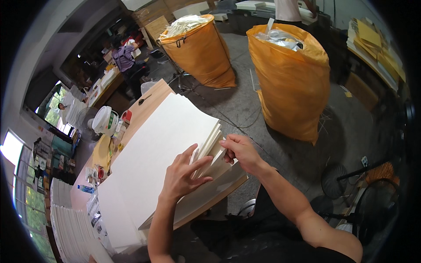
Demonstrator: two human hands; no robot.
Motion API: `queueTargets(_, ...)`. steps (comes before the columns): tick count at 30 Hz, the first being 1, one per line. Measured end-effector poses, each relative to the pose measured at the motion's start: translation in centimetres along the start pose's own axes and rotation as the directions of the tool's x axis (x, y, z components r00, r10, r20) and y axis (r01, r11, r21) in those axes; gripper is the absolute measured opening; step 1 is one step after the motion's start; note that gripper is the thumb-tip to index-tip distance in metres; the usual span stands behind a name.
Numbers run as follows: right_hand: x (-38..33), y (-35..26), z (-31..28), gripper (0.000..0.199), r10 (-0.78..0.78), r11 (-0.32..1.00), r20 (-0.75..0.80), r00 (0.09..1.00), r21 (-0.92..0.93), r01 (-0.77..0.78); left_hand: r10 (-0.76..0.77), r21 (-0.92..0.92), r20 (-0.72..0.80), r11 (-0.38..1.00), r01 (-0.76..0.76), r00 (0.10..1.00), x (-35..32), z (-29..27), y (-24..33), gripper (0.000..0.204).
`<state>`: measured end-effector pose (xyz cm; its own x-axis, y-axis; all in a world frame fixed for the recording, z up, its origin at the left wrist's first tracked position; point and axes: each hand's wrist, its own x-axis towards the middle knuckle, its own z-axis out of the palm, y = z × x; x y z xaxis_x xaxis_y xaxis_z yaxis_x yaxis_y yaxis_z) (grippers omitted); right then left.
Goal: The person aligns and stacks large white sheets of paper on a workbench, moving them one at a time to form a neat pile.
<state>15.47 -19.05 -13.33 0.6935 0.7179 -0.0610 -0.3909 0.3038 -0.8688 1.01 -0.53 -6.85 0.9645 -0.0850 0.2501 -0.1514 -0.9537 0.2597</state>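
A stack of large white paper sheets [158,127] covers most of the table, its near right edge fanned into several layers. My right hand [240,151] is closed in a pinch on the edge of some sheets at the stack's right corner. Along the same edge, my left hand [182,173] rests with its fingers spread, touching the fanned layers. Below the raised layers, more sheets lie at the table's near side. How many sheets the right fingers pinch is hidden.
Beyond the wooden table [153,94] stand two large orange sacks, one with paper strips [201,57], one with plastic scrap [289,83]. A white bucket [104,120] and tape rolls sit at the table's left. Paper stacks [68,223] rise at lower left. Another person [125,59] works farther back.
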Motion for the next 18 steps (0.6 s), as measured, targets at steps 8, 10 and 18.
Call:
queueTargets(8, 0.0, -0.1, -0.9, 0.032, -0.021, 0.994, 0.059, 0.998, -0.104, 0.027, 0.023, -0.003, 0.059, 1.000, -0.022, 0.998, 0.5, -0.6, -0.2, 0.061)
queueTargets(10, -0.1, -0.2, -1.3, 0.033, -0.033, 0.995, 0.088, 0.996, -0.092, 0.041, 0.020, 0.029, 0.072, 0.999, -0.022, 0.997, 0.3, -0.6, -0.4, 0.054)
queueTargets(18, -0.2, 0.1, 0.2, 0.037, -0.352, 0.761, -0.023, 0.936, -0.590, 0.272, 0.010, 0.025, 0.048, 1.000, -0.011, 0.999, 0.3, 0.3, -0.2, 0.042)
